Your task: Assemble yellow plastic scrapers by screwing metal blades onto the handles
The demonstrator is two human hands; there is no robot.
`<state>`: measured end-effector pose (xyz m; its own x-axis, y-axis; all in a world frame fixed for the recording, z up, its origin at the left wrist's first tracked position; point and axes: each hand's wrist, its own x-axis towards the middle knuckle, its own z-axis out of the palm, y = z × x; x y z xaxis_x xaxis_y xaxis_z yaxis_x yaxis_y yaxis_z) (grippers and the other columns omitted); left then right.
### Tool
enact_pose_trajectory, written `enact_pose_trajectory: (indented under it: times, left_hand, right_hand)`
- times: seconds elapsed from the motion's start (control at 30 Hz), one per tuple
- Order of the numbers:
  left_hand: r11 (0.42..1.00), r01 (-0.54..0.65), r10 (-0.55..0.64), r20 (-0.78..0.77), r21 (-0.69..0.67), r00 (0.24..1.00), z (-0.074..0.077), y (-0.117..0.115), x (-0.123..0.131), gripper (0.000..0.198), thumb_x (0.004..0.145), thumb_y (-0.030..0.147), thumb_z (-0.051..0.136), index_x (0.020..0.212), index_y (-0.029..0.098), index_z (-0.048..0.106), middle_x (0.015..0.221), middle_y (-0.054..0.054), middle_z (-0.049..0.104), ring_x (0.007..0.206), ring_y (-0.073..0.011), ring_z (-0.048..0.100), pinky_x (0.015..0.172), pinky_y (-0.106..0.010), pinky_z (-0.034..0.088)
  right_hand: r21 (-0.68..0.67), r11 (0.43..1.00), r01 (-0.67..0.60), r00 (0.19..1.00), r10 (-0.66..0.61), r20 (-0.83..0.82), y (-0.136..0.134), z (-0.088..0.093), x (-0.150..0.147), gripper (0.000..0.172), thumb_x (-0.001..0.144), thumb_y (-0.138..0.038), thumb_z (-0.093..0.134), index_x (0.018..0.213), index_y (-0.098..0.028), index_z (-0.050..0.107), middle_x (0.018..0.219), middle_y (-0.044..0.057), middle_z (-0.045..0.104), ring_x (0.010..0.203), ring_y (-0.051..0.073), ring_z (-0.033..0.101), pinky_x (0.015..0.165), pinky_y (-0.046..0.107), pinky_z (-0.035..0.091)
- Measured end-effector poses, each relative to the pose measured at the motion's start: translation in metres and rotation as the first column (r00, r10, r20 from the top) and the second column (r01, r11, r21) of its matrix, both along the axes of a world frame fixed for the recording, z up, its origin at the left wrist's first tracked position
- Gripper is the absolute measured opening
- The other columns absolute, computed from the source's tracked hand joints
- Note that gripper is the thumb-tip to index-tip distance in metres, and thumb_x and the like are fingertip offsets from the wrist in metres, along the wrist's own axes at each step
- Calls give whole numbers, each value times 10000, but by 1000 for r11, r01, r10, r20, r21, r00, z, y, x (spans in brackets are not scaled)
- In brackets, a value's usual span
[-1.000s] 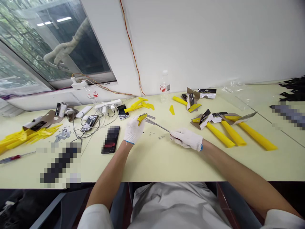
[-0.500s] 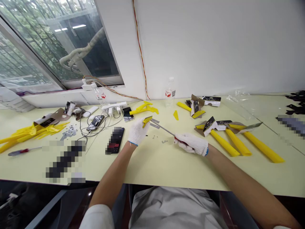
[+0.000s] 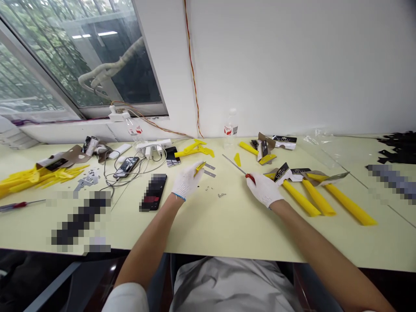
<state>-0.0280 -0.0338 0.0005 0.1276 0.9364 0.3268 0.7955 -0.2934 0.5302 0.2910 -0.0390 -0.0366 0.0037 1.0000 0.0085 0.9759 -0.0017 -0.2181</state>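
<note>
Small yellow plastic pc [image 3: 199, 168] pinched in gloved left grip [image 3: 186, 182], just above table [image 3: 227, 229]; red-handled screwdriver [image 3: 239, 168] closed in gloved right grip [image 3: 264, 190], shaft angled up-left, well apart from pc. Two metal strips [image 3: 209, 167], tiny screws [image 3: 207, 188] on table between hands. Yellow handles [image 3: 300, 198] at right. Best with steady pinch, fingers clear of loose screws.

Black smartphone [image 3: 153, 192] left of hands [image 3: 186, 182], yellow handles [image 3: 300, 198] right

Small yellow plastic piece [image 3: 200, 168] pinched in white-gloved left hand [image 3: 186, 182]; slim screwdriver [image 3: 234, 164], red handle, steel shaft angled up-left, gripped in gloved right hand [image 3: 264, 189].
</note>
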Motion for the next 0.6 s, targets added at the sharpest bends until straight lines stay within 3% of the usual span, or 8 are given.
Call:
enact_pose_trajectory:
  times: [0.1, 0.33, 0.53, 0.6]
  left_hand:
    - [998, 63, -63, -5, -18, 998, -3, 0, -1, 486, 1114, 342, 547, 1569, 190, 625, 1511, -132, 710, 1334, -312, 704, 1154, -426, 551]
    - [988, 152, -148, -194, 5, 970, -14, 4, -10, 708, 1112, 319, 448, 1773, 120, 290, 1473, -243, 633, 1263, -314, 699, 1104, -449, 571]
    - [976, 210, -190, -225, 66, 956, -13, 10, -10, 682, 1117, 302, 414, 1774, 145, 325, 1255, -168, 630, 1103, -256, 691, 1023, -391, 595]
    - [971, 220, -198, -208, 89, 958, -14, 12, -12, 658, 1112, 291, 438, 1758, 179, 379, 1256, -148, 635, 1116, -242, 691, 1033, -372, 590]
  right_hand:
    - [19, 1000, -1, 999, 0, 46, 0, 1, 0, 363, 1157, -325, 445, 1291, -128, 718, 1260, 186, 785, 1144, 322, 745, 855, 357, 476]
    - [105, 993, 59, 998, -61, 10, 8, -4, 2, 370, 1157, -304, 453, 1388, -120, 675, 1316, 214, 742, 1192, 329, 719, 954, 382, 497]
    - [112, 977, 184, 981, -190, 43, 11, -4, -3, 389, 1136, -252, 424, 1435, -127, 640, 1364, 245, 673, 1197, 371, 685, 938, 469, 501]
    - [128, 979, 158, 981, -170, 95, 10, -5, -5, 403, 1119, -202, 394, 1424, -112, 641, 1332, 269, 660, 1179, 388, 673, 950, 520, 491]
